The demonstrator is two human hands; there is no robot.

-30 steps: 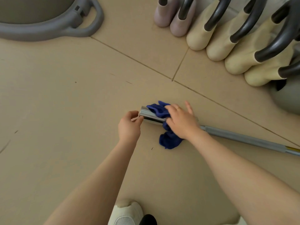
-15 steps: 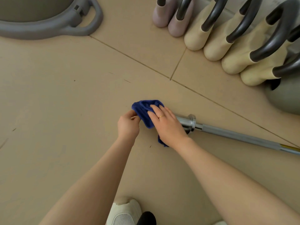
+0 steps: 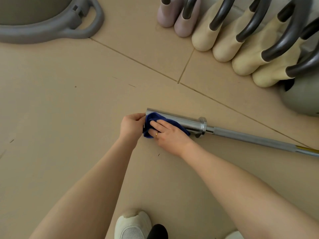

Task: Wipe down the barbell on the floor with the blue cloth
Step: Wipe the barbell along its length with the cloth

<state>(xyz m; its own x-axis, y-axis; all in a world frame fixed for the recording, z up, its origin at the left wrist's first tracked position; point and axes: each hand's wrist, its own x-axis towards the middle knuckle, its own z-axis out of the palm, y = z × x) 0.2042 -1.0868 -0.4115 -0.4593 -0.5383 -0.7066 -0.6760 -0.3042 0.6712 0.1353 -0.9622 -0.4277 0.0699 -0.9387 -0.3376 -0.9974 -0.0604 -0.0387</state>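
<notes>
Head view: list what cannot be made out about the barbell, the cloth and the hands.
- Barbell: its far end is cut off by the right edge of the head view.
- Sleeve end under the cloth: whether it is clean is hidden by cloth and right hand.
- Left hand: its fingertips curl at the sleeve's end; what they grip is hidden.
- Kettlebells: their handles are cut by the top edge.

Blue cloth (image 3: 151,121) back at sleeve end, formerly mid-sleeve, then over the tip.
</notes>
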